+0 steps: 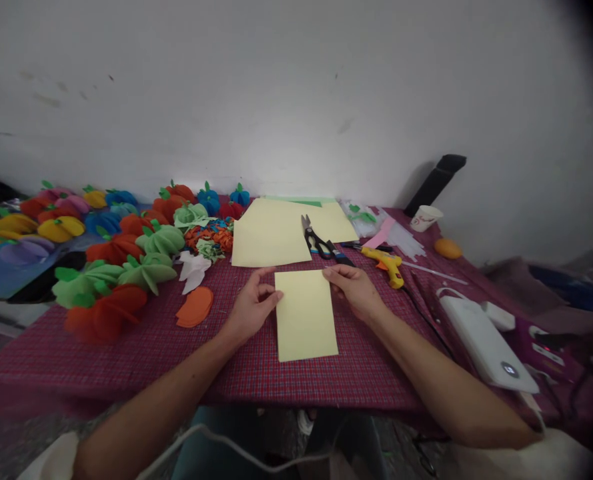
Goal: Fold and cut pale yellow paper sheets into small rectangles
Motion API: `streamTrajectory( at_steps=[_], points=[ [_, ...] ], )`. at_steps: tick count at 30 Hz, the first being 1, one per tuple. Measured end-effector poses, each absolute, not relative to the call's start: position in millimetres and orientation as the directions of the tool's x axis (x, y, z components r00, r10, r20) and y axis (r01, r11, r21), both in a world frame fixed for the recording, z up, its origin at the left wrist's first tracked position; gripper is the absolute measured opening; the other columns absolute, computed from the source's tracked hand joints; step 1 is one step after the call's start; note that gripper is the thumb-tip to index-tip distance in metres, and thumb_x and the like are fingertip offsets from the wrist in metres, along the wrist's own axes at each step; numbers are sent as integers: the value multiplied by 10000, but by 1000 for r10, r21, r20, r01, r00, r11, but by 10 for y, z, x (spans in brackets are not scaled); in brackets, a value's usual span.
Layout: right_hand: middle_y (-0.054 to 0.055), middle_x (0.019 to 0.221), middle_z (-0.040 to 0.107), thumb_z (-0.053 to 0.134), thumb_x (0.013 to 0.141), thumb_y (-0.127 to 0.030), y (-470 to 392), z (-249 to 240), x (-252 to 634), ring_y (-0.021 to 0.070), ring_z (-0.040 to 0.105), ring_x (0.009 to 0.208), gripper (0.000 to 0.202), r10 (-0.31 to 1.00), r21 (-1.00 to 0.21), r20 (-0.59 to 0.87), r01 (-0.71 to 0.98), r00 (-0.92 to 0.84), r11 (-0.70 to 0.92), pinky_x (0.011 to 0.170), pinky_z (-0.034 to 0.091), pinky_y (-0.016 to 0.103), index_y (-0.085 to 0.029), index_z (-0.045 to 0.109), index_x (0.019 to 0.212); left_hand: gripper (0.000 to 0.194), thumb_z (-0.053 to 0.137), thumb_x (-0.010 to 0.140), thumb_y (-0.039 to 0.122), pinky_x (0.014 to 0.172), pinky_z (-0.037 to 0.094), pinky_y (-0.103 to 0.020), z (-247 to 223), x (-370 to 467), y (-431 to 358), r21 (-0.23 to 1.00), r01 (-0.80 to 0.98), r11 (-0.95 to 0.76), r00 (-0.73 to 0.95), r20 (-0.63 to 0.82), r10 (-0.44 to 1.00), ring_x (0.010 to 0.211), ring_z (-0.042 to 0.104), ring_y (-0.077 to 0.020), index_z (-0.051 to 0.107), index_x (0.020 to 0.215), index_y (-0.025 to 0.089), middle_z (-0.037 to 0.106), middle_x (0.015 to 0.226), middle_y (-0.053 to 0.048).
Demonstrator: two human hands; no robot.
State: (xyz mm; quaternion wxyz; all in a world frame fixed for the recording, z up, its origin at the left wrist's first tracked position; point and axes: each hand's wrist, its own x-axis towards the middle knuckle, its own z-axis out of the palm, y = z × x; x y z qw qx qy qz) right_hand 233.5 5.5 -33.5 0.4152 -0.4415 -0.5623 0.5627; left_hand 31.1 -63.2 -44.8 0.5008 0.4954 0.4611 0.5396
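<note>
Head view: holds pale yellow paper (306,320) on or just above checked tablecloth (376,367), clamped at left edge in left hand (253,305) and at far right corner in right hand (355,288), seemingly to keep it square and steady

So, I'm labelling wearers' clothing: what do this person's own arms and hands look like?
The left hand and right hand are bare: no gloves, and no ring can be made out on the fingers. The forearms show no watch or markings. The left sleeve and right sleeve look whitish, blurred at the picture's lower edge.
</note>
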Motion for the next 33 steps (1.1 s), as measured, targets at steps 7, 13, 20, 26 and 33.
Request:
streamTrajectory(
  at_steps=[7, 13, 20, 26, 33],
  points=[
    [-42, 559, 476, 568, 691, -464, -18, -294, 2316, 58, 357, 466, 313, 915, -998, -44, 67, -401, -19, 427, 242, 198, -156, 597, 738, 530, 659, 664, 256, 696, 480, -329, -425, 364, -629, 975, -223, 20, 20, -16, 1000, 764, 618, -193, 415, 1123, 154, 648, 900, -74],
    [-52, 478, 424, 555, 720, -444, -76, -321, 2336, 47, 324, 437, 345, 767, -971, -129, 238, -628, 32, 431, 220, 199, -129, 551, 579, 605, 647, 671, 304, 748, 456, -316, -428, 227, -578, 982, -180, -48, -140, 23, 990, 819, 603, -178, 379, 1198, 172, 641, 932, -62],
    [-45, 489, 459, 571, 711, -433, -211, -156, 2340, 52, 371, 451, 333, 549, -941, -248, 334, -798, 62, 443, 264, 191, -116, 592, 614, 436, 606, 662, 450, 712, 427, -268, 9, 103, -523, 938, 346, 3, 103, -41, 994, 845, 577, -193, 595, 978, 150, 631, 948, -70],
    [-56, 473, 440, 570, 720, -403, -305, -32, 2305, 42, 348, 438, 316, 475, -941, -256, 330, -842, 77, 444, 269, 183, -112, 579, 596, 311, 574, 664, 447, 535, 380, -202, 288, 225, -461, 784, 598, -167, 469, -172, 866, 647, 559, -148, 668, 741, 161, 642, 691, -11],
    [-28, 515, 532, 545, 741, -423, -466, -2, 2505, 46, 393, 456, 337, 470, -932, -284, 356, -836, 70, 458, 310, 172, -106, 602, 642, 342, 536, 687, 460, 486, 387, -207, 385, 153, -467, 813, 581, -22, 404, -265, 876, 573, 565, -143, 646, 770, 147, 643, 665, -19]
  ],
)
